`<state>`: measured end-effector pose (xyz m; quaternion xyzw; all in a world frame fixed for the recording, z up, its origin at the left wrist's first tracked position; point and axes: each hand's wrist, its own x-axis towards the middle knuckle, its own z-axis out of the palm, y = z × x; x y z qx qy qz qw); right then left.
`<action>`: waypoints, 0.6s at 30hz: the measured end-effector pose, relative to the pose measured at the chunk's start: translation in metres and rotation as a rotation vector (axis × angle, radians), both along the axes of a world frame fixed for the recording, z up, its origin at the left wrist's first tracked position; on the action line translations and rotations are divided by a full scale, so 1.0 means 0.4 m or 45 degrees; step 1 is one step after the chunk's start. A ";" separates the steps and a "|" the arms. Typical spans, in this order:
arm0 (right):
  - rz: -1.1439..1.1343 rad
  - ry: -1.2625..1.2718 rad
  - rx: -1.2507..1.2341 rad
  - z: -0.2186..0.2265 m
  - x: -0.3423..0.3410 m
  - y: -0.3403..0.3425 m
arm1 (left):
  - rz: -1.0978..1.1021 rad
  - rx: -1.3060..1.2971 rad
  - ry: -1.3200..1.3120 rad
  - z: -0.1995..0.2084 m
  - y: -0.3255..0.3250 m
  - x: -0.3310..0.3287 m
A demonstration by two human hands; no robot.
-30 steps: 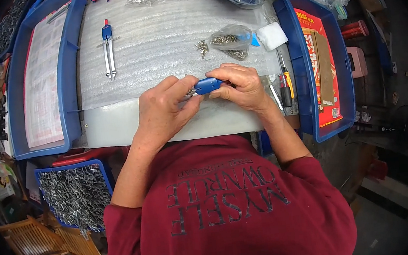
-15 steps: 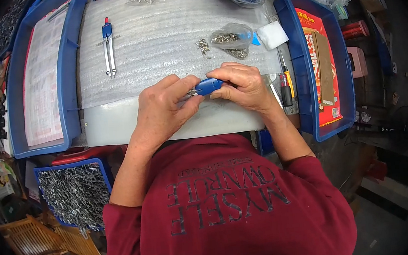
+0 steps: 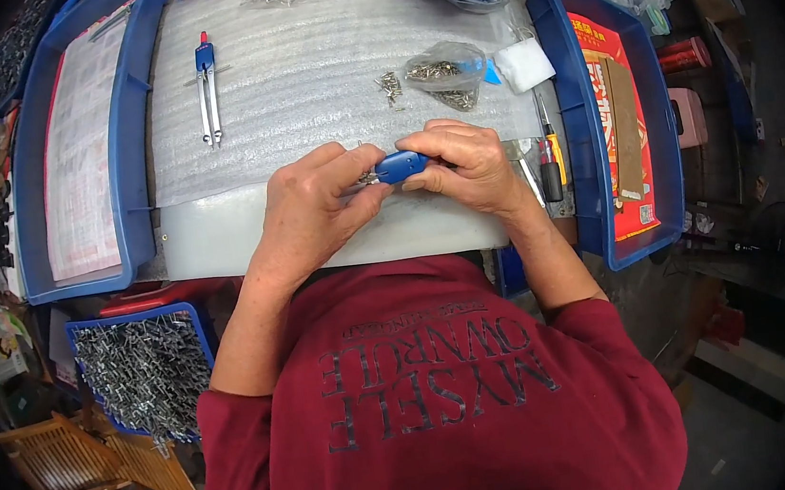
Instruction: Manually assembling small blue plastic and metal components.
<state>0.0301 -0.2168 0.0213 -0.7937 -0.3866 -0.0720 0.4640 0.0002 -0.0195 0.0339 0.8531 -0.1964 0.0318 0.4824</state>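
Between my two hands, over the near edge of the work surface, is a drawing compass with a blue plastic head point(image 3: 401, 167). My left hand point(image 3: 315, 191) is closed around its metal legs, which the fingers mostly hide. The thumb and fingers of my right hand point(image 3: 465, 161) pinch the other end of the head. Farther off to the left lies another compass point(image 3: 208, 87), with a blue head, a red tip and two metal legs. Beyond my hands, a small pile of metal screws point(image 3: 390, 87) lies beside a clear plastic bag point(image 3: 445, 77) of similar small parts.
Blue trays flank the surface, one at left point(image 3: 128, 158) and one at right point(image 3: 572, 102). A red-and-black screwdriver point(image 3: 550, 171) lies by the right tray, near a white foam block point(image 3: 525, 66). Below left stands a blue basket point(image 3: 203, 337) full of metal parts.
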 end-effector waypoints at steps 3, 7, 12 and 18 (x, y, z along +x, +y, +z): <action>0.008 0.050 -0.007 0.002 0.001 -0.003 | -0.009 -0.012 0.014 0.001 0.000 -0.001; -0.004 0.040 -0.006 -0.002 -0.001 -0.001 | -0.002 0.002 -0.007 0.004 0.000 0.000; -0.054 0.009 0.003 -0.005 -0.012 0.006 | -0.004 -0.003 0.012 0.005 0.001 -0.002; -0.064 0.012 -0.020 0.002 -0.016 0.009 | -0.012 0.019 0.016 0.006 0.004 -0.002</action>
